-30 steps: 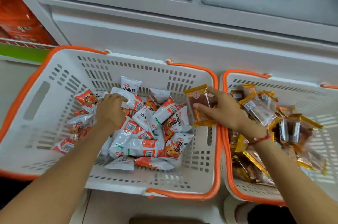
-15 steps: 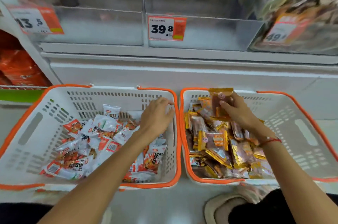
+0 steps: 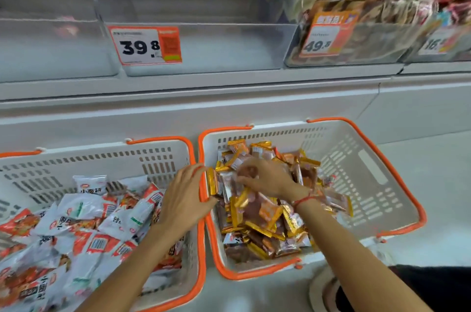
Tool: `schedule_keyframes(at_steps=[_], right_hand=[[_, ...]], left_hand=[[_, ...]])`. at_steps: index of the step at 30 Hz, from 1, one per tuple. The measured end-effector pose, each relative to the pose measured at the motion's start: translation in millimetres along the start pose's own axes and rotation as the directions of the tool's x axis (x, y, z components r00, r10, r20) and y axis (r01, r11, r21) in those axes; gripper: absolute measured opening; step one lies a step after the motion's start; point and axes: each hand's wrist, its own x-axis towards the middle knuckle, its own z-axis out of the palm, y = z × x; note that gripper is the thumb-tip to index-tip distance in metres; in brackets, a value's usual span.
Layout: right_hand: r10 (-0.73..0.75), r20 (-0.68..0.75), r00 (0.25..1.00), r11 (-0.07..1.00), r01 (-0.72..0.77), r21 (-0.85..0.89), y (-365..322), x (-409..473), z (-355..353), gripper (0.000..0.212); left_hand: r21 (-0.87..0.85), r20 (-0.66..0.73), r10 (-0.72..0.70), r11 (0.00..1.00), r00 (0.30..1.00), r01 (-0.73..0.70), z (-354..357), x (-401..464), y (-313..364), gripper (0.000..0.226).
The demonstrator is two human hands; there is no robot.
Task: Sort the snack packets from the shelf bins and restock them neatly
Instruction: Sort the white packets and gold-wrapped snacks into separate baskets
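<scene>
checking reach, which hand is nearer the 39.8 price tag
Left. The left hand sits at the orange rims between the baskets, below and slightly right of the 39.8 price tag; the right hand is farther right, on the gold-wrapped packets.

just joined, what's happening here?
A person is sorting snack packets between two white baskets with orange rims. The right hand is down in the right basket, fingers on the gold-and-brown packets; motion blur hides whether it grips one. The left hand reaches across the shared rims with fingers extended toward that pile. The left basket holds white-and-orange packets. The shelf bin tagged 39.8 above looks unfilled.
</scene>
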Motion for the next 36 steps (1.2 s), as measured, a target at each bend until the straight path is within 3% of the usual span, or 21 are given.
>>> schedule_keyframes(at_steps=[4,7,11,14,16,18,20,22,24,26,28,30,32,34,36], right_hand=[[-0.137,-0.208,0.968,0.985,0.112,-0.127,20.6,18.0,37.2,0.035],[-0.156,-0.264,0.952,0.988,0.151,-0.041,41.9,10.4,39.1,0.035],[0.044,-0.485,0.873,0.995,0.005,0.099,81.2,-9.3,15.9,0.032],[0.222,-0.535,0.815,0.974,-0.210,0.084,127.4,-14.2,-1.5,0.038],[0.327,-0.405,0.854,0.939,-0.342,0.036,156.6,-13.7,-5.4,0.052],[0.385,-0.137,0.913,0.921,-0.369,0.127,168.9,-13.2,-4.3,0.062],[0.316,0.053,0.947,0.914,-0.319,0.252,167.8,-15.0,0.1,0.057],[0.238,0.124,0.963,0.893,-0.267,0.361,161.2,-16.6,1.1,0.049],[0.191,0.290,0.938,0.839,-0.309,0.447,149.5,-16.4,-5.2,0.044],[0.126,0.506,0.853,0.845,-0.359,0.396,140.5,-16.4,-16.7,0.034],[0.083,0.588,0.804,0.850,-0.365,0.379,139.7,-18.4,-27.1,0.024],[0.154,0.481,0.863,0.731,-0.427,0.532,147.8,-23.9,-33.3,0.020],[0.405,0.269,0.874,0.564,-0.471,0.678,168.3,-26.1,-31.9,0.024],[0.646,0.002,0.763,0.633,-0.538,0.556,196.8,-21.1,-26.0,0.021],[0.737,-0.085,0.671,0.655,-0.676,0.338,221.3,-11.2,-17.8,0.034]], left_hand=[[-0.012,-0.115,-0.066,0.998,0.991,0.065,6.4,14.0,-1.0,0.073],[-0.037,-0.150,-0.136,0.991,0.979,0.132,12.0,26.5,4.3,0.066],[0.010,-0.349,-0.001,1.000,0.937,0.005,13.5,38.0,31.9,0.047],[0.043,-0.251,0.172,0.985,0.952,-0.166,26.8,59.6,68.1,0.045],[0.045,-0.049,0.184,0.982,0.982,-0.182,46.1,78.5,85.9,0.050],[0.163,0.124,0.141,0.974,0.982,-0.160,65.9,93.1,92.8,0.067],[0.246,0.200,0.069,0.962,0.977,-0.118,80.3,102.7,90.7,0.085],[0.258,0.223,0.028,0.962,0.974,-0.087,83.0,110.6,88.6,0.083],[0.220,0.199,0.076,0.968,0.977,-0.120,78.6,118.0,89.2,0.063],[0.101,0.136,0.196,0.972,0.971,-0.210,74.2,126.6,91.1,0.042],[-0.002,0.148,0.255,0.966,0.955,-0.257,73.0,133.2,93.8,0.038],[0.011,0.241,0.268,0.960,0.933,-0.279,77.0,133.8,96.9,0.063],[0.110,0.304,0.300,0.932,0.904,-0.346,87.5,128.9,94.9,0.089],[0.116,0.278,0.321,0.924,0.905,-0.363,93.6,123.3,91.6,0.091],[0.104,0.272,0.307,0.933,0.912,-0.345,91.1,121.4,90.6,0.083]])
